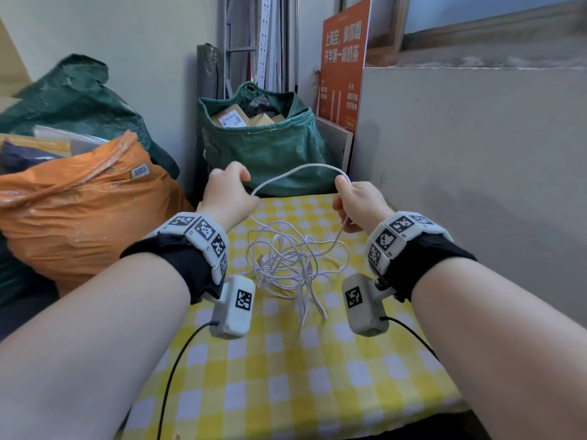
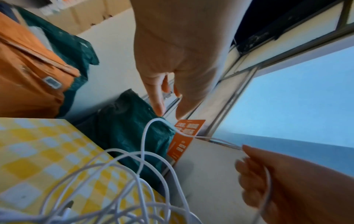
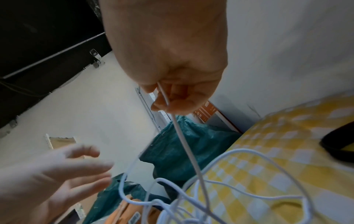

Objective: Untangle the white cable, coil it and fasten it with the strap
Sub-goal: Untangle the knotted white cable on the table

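Observation:
The white cable (image 1: 286, 262) lies as a loose tangle on the yellow-checked tablecloth (image 1: 286, 376). One strand rises from it and arcs in the air between my hands, above the table's far edge. My right hand (image 1: 344, 188) pinches this strand, and the cable (image 3: 184, 139) runs down out of its curled fingers (image 3: 162, 100). My left hand (image 1: 235, 182) is at the arc's other end. In the left wrist view its fingertips (image 2: 160, 110) are straight, just above the cable's bend (image 2: 154, 120), and grip nothing. No strap shows in any view.
A green sack of parcels (image 1: 263, 144) stands just beyond the table's far edge. A bulging orange bag (image 1: 79, 211) presses against the left side. A pale board (image 1: 476, 185) walls off the right, with an orange sign (image 1: 343, 68) behind it. Black camera wires (image 1: 178, 360) trail over the near table.

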{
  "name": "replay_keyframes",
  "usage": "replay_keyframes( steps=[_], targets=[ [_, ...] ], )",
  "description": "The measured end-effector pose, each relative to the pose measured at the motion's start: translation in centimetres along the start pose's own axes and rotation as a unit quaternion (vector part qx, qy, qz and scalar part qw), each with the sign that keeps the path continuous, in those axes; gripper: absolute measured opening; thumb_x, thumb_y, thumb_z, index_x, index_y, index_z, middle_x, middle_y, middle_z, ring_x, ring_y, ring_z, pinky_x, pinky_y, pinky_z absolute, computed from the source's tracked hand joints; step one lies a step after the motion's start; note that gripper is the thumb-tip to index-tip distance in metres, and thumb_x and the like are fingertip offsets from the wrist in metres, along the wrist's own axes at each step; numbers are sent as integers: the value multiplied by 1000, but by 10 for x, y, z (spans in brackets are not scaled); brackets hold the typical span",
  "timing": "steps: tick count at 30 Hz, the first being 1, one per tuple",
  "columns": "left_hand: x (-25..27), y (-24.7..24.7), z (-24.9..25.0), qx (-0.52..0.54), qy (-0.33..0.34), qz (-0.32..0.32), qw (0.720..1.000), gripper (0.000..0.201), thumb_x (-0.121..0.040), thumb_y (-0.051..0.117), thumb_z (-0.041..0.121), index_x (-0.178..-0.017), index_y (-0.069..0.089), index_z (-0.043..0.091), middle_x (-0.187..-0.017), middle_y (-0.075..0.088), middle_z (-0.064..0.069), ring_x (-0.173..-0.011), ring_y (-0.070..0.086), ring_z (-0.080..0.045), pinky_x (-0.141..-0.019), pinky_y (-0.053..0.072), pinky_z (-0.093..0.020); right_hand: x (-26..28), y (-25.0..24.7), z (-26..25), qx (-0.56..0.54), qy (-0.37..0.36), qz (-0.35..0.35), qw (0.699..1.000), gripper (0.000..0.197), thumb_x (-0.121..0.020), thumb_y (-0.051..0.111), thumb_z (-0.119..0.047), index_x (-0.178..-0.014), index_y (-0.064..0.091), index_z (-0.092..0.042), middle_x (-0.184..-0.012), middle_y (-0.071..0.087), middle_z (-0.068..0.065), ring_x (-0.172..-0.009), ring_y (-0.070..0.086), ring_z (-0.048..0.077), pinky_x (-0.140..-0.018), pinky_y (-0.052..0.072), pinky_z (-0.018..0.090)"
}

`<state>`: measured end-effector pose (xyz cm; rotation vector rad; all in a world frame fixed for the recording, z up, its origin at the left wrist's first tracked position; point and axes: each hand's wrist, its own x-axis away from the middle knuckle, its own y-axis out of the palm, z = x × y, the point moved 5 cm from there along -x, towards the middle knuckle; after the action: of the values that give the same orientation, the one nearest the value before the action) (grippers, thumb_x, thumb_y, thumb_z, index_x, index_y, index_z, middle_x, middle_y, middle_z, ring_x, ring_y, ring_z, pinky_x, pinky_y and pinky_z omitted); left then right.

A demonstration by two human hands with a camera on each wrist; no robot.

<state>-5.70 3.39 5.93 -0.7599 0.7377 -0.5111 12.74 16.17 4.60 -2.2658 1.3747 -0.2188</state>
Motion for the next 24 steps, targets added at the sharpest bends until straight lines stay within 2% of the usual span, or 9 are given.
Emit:
replay_keyframes(
  steps=[2, 5, 7, 11, 14, 17, 20, 22, 24],
  targets=[
    [10, 3, 26, 92, 34, -42, 994, 27, -76, 70, 12, -97, 53, 13, -90, 53, -6, -75, 53, -22, -65, 39, -30, 4, 8, -11, -65, 3, -46, 997, 52, -100, 34, -38, -62, 53, -8, -56, 47, 7, -44, 47, 20, -44, 48, 23],
    [40, 35, 58, 161, 49, -345, 923, 26, -83, 68, 11, -108, 60, 10, -99, 61, -6, -87, 60, -17, -78, 54, -35, 10, 15, -27, -170, -9, -84, 982, 49, -101, 36, -37, -64, 53, -8, -55, 47, 5, -36, 48, 12, -41, 49, 23],
    [52, 48, 64, 115, 65, -426, 895, 23, -89, 62, 18, -111, 63, 13, -108, 62, -3, -99, 59, -16, -84, 52, -32, 11, 15, -34, -247, -12, -89, 965, 48, -101, 37, -36, -65, 53, -9, -54, 48, 4, -35, 48, 11, -42, 50, 24],
    [44, 48, 57, 203, 26, -374, 905, 28, -98, 47, 22, -74, 60, 13, -75, 65, -5, -74, 60, -14, -71, 51, -30, 7, 0, -30, -286, -12, -12, 958, 44, -101, 36, -35, -68, 51, -10, -54, 44, 4, -38, 50, 12, -42, 49, 25],
    [26, 30, 44, 269, 0, -289, 919, 31, -98, 47, 25, -71, 57, 15, -55, 56, 2, -61, 61, -9, -59, 42, -25, 2, -13, -18, -235, 14, 81, 968, 31, -100, 38, -28, -81, 54, -9, -63, 45, 5, -38, 53, 13, -43, 53, 29],
    [16, 15, 41, 321, -9, -248, 914, 30, -98, 47, 23, -72, 58, 15, -47, 42, 6, -48, 48, -9, -62, 36, -28, 1, -22, -11, -220, 36, 138, 965, 25, -94, 37, -6, -112, 52, -16, -81, 56, 9, -39, 56, 14, -40, 51, 24],
    [14, 6, 42, 401, -41, -252, 880, 26, -99, 47, 21, -76, 56, 15, -49, 29, 10, -46, 26, -9, -60, 40, -27, 3, -23, -14, -204, 14, 158, 966, 31, -87, 36, 1, -90, 63, -15, -85, 68, 16, -46, 61, 17, -49, 56, 27],
    [11, -1, 42, 448, -48, -241, 860, 23, -99, 47, 19, -77, 56, 15, -54, 26, 7, -48, 21, -9, -54, 35, -24, 8, -28, -19, -188, -2, 204, 961, 26, -81, 43, -11, -68, 65, -18, -76, 70, 12, -62, 66, 24, -69, 59, 38],
    [5, -9, 39, 483, -50, -212, 848, 24, -98, 47, 19, -76, 54, 15, -58, 23, 5, -50, 20, -9, -49, 27, -21, 13, -36, -25, -206, -12, 244, 947, 27, -77, 43, -25, -66, 67, -23, -78, 68, 9, -85, 65, 31, -84, 53, 43]
  ],
)
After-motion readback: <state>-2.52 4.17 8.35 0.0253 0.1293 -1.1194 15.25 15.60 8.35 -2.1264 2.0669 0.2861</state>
